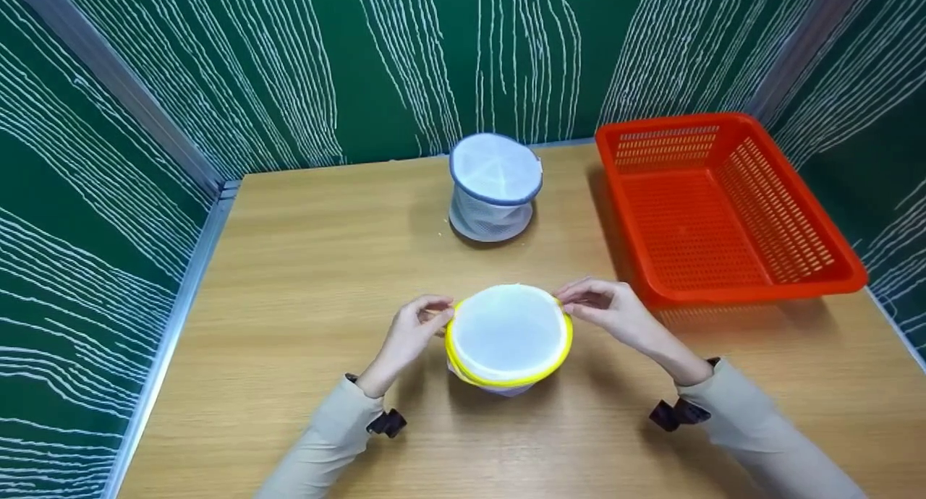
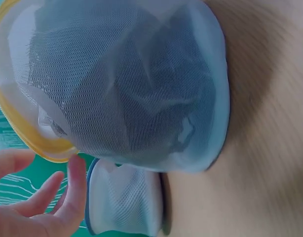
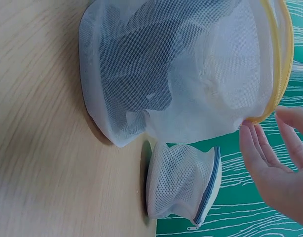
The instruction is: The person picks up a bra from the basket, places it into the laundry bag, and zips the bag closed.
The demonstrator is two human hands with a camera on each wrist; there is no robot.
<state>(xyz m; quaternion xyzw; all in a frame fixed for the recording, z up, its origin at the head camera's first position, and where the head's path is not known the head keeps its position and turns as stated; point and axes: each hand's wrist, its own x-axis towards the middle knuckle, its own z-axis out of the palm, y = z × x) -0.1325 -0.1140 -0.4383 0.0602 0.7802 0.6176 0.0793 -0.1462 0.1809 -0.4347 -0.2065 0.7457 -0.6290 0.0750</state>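
A round white mesh laundry bag point(image 1: 510, 333) with a yellow zippered rim stands upright on the table in front of me. Something dark shows through its mesh wall point(image 2: 136, 94) in both wrist views. At the rim's left side, my left hand point(image 1: 414, 333) pinches the yellow edge with thumb and fingertips. My right hand point(image 1: 615, 311) pinches the rim on the opposite side, thumb on top and fingers below, as the right wrist view shows. Behind it stands a smaller mesh laundry bag point(image 1: 495, 184) with a blue zippered rim, its zip pull point(image 3: 192, 228) hanging at the edge.
At the right of the table point(image 1: 311, 267) is a red plastic basket point(image 1: 752, 296) with slotted walls and nothing inside. Green panels point(image 1: 391, 65) with white wavy lines enclose the table at the back and both sides.
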